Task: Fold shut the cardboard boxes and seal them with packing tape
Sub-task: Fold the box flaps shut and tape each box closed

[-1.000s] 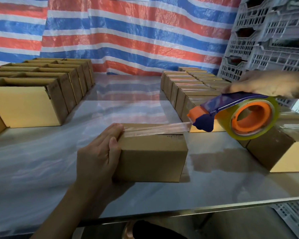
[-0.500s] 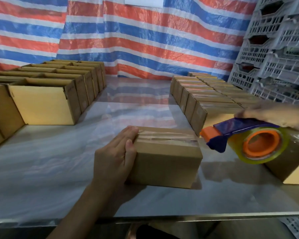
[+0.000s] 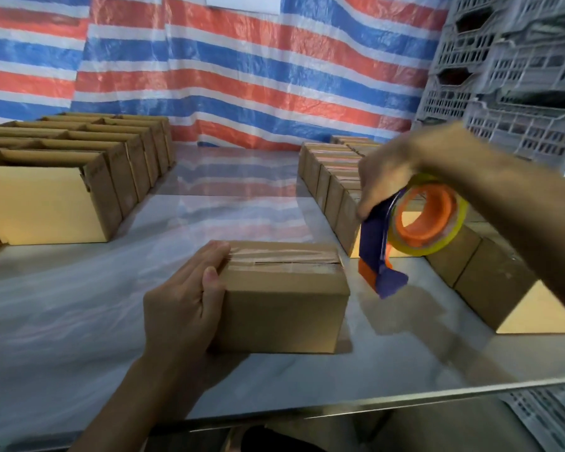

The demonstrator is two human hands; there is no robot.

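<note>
Now the left hand clasps the small brown cardboard box mid-desk; the right hand grips the orange-and-blue tape dispenser, just beside. Best press the tape ends down firmly.

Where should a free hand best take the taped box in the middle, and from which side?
Probably across its two short ends. The taped box lies flat with its long side facing the person. The left hand already wraps the left end. The right end, beside the tape dispenser, is bare, so come in from the right.
</note>
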